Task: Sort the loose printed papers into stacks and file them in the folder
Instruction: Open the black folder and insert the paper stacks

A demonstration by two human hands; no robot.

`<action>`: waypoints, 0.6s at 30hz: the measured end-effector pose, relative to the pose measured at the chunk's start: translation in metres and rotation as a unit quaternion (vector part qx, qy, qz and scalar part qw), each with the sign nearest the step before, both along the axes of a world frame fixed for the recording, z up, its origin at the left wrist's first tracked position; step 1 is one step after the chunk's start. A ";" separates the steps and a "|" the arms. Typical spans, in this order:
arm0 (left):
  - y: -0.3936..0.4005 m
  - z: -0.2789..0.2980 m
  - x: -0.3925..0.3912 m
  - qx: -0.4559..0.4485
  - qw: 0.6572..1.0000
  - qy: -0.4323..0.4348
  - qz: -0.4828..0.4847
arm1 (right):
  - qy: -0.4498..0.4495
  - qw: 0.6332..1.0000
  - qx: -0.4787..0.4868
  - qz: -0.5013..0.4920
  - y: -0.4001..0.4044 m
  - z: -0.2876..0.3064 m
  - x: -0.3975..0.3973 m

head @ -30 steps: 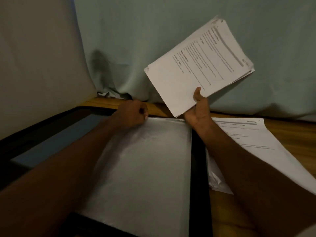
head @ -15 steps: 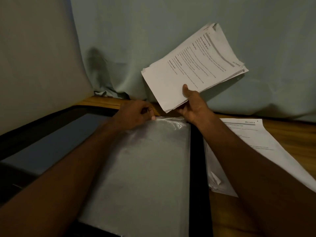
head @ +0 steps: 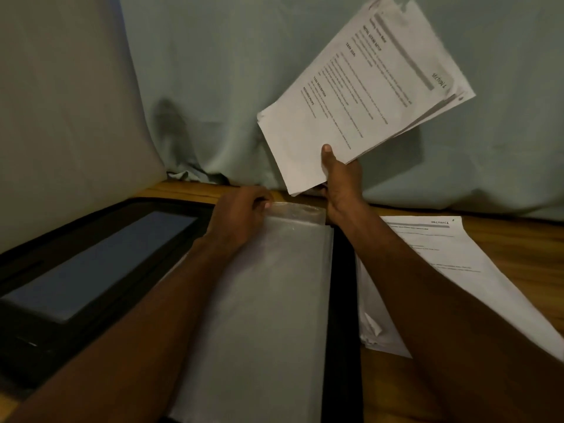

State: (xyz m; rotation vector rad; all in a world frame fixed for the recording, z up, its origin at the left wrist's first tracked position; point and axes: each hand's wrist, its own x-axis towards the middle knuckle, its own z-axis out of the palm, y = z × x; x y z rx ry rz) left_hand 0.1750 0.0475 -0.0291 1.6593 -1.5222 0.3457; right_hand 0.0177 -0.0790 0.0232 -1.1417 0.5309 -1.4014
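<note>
The right hand (head: 343,181) grips a stack (head: 363,90) aloft over the counter's (head: 518,239) far edge, thumb on top, apparently ready to slide in. The left hand's (head: 238,218) fingers (head: 259,203) pinch the sleeve (head: 274,300) mouth, likely to open it. The folder (head: 341,300) lies open. Both the stack and the sheets (head: 442,264) lying at right read "SECTION 1".

Open folder (head: 340,300) on surface (head: 503,236), sleeve (head: 274,300) inside it. Loose papers (head: 451,264) right of folder. Held stack (head: 360,96) above far edge. Cloth (head: 229,87) behind.
</note>
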 end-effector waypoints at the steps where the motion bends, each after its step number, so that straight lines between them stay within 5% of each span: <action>1: 0.001 0.002 0.000 -0.013 1.000 0.008 0.007 | -0.008 1.000 0.001 -0.002 0.001 0.001 0.000; 18: 0.003 0.005 -0.008 -0.018 0.999 0.008 -0.038 | -0.024 0.998 0.058 0.009 -0.002 -0.006 -0.005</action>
